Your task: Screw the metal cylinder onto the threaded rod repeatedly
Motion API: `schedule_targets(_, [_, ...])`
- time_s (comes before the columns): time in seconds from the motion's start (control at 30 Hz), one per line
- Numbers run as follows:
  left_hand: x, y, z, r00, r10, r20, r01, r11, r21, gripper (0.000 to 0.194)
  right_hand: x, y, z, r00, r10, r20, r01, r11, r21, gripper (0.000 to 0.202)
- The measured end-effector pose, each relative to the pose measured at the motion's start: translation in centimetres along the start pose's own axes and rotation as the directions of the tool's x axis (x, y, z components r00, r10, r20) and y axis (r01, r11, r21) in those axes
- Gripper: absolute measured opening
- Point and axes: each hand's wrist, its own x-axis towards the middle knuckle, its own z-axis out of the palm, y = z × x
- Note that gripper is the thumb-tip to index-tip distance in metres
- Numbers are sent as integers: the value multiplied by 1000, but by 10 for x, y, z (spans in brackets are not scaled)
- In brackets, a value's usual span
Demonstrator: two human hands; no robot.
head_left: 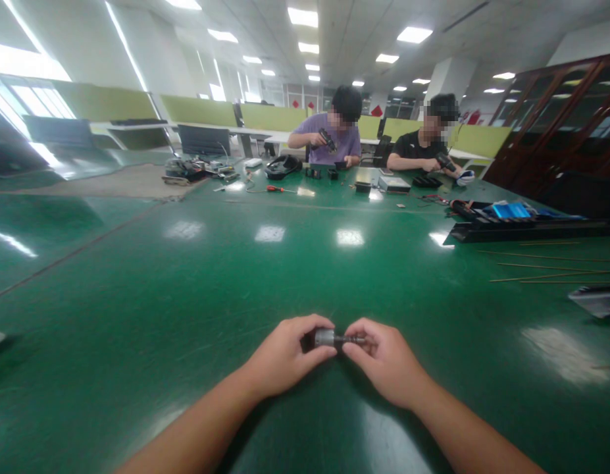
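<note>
Low in the middle of the head view is a small grey metal cylinder (325, 338) with a thin, stepped dark shaft (345, 339) sticking out to its right. My left hand (291, 347) is closed around the cylinder end, thumb on the near side and fingers on the far side. With thumb and fingers my right hand (381, 355) pinches the shaft, whose far end is partly hidden by the fingers. The piece lies nearly level, close above or on the green tabletop (226, 289); I cannot tell which.
Across the table sit two people, one in a purple shirt (351, 141), one in black (408, 146), handling dark tools. Before them lie a red screwdriver (275, 189) and a white box (394, 184). Thin rods (556, 266) and a black tray (532, 230) lie right.
</note>
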Motion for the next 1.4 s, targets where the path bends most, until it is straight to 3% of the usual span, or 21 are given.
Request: schedule_targets(1.4, [1,-2,0,997,0,-75,-2,1000,-27,22,-1,-3,-15,998,-21,-66,12,991,-131,12])
